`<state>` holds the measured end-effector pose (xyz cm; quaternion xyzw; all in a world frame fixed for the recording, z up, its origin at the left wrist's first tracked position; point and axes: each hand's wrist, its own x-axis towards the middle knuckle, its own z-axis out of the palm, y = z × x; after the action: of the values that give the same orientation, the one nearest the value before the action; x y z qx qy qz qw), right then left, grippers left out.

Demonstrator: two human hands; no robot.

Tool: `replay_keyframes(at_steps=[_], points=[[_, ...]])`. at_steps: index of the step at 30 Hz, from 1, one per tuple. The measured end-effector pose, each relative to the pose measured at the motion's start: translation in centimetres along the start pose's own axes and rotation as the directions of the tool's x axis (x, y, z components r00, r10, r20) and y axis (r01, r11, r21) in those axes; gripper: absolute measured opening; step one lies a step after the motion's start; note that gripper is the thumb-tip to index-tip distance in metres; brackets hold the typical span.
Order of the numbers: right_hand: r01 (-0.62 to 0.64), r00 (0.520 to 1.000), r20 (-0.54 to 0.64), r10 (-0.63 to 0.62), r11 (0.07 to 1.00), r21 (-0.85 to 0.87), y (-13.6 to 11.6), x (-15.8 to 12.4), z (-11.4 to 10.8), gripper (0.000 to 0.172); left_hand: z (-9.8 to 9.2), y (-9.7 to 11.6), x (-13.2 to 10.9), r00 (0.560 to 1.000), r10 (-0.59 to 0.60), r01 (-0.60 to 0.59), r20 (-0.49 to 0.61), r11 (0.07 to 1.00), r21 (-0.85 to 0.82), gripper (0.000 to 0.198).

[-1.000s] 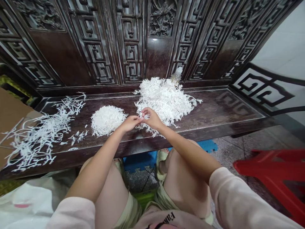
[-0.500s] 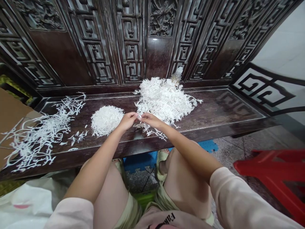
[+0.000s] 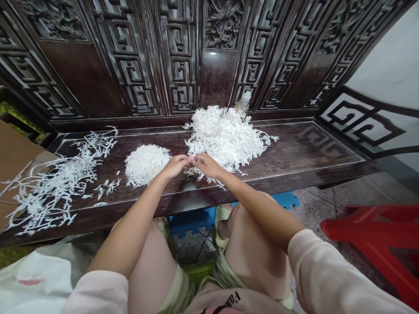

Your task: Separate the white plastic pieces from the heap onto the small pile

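My left hand (image 3: pixel 175 167) and my right hand (image 3: pixel 206 165) meet at the fingertips above the dark wooden bench seat (image 3: pixel 294 148). Both pinch a small white branched plastic sprig (image 3: pixel 203 174), and its thin branches spread below my right hand. Behind my right hand rises a loose heap of white sprigs (image 3: pixel 225 137). Next to my left hand sits a dense, rounded white cluster (image 3: pixel 145 165), close but not touching. Farther left, thin white branches (image 3: pixel 55 192) lie scattered across the seat and a cardboard sheet.
A carved dark wooden backrest (image 3: pixel 176 56) stands behind the seat, with a plastic bottle (image 3: pixel 244 104) behind the heap. A red plastic stool (image 3: pixel 376 235) is at right, a cardboard sheet (image 3: pixel 16 161) at left, and a white bag (image 3: pixel 36 279) lies low at left.
Both hands have shifted slightly left, and their fingertips have come closer together. The sprig beneath them has moved a little with them.
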<state>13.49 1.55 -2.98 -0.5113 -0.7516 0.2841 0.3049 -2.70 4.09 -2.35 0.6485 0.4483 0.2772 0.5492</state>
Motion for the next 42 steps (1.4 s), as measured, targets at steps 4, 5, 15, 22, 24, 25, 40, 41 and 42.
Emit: replay_keyframes(at_steps=[4, 5, 15, 22, 24, 25, 40, 41, 42], points=[[0.019, 1.000, 0.006, -0.019, 1.000, -0.012, 0.2, 0.0, 0.2, 0.022, -0.2, -0.7, 0.3, 0.997, 0.072, -0.072, 0.007, 0.988, 0.135, 0.036], [0.014, 1.000, 0.002, -0.014, 1.000, -0.011, 0.2, 0.1, 0.2, 0.022, -0.2, -0.8, 0.4, 0.997, 0.082, -0.081, 0.002, 0.982, 0.169, 0.035], [-0.006, 0.999, 0.040, 0.004, 0.999, 0.043, -0.8, 0.3, 0.1, 0.025, -0.2, 0.1, 0.4, 0.954, 0.271, -0.214, -0.127, 0.915, 0.341, 0.021], [-0.002, 1.000, -0.020, 0.004, 0.995, 0.104, -1.4, 0.3, -0.3, 0.024, 0.0, 0.2, 0.9, 0.933, 0.305, -0.246, -0.191, 0.928, 0.281, 0.017], [-0.019, 0.999, -0.024, 0.023, 0.990, 0.142, -1.8, 0.3, -0.5, 0.024, 0.0, 0.3, 1.0, 0.933, 0.300, -0.243, -0.200, 0.933, 0.266, 0.018], [-0.029, 0.999, -0.026, 0.034, 0.987, 0.159, -2.0, 0.3, -0.6, 0.024, 0.0, 0.3, 1.0, 0.933, 0.297, -0.243, -0.200, 0.936, 0.255, 0.019], [0.009, 0.992, -0.122, 0.034, 0.942, 0.337, -2.9, -0.3, -1.1, 0.021, -0.3, 1.3, 0.4, 0.943, 0.250, -0.254, -0.219, 0.967, 0.009, 0.022], [0.012, 0.992, -0.122, 0.031, 0.944, 0.331, -2.9, -0.4, -1.1, 0.021, -0.3, 1.3, 0.2, 0.953, 0.222, -0.231, -0.206, 0.973, -0.021, 0.024], [0.004, 0.993, -0.111, 0.034, 0.945, 0.327, -2.8, -0.5, -1.1, 0.021, -0.3, 1.2, 0.0, 0.964, 0.187, -0.200, -0.189, 0.978, -0.056, 0.026]])
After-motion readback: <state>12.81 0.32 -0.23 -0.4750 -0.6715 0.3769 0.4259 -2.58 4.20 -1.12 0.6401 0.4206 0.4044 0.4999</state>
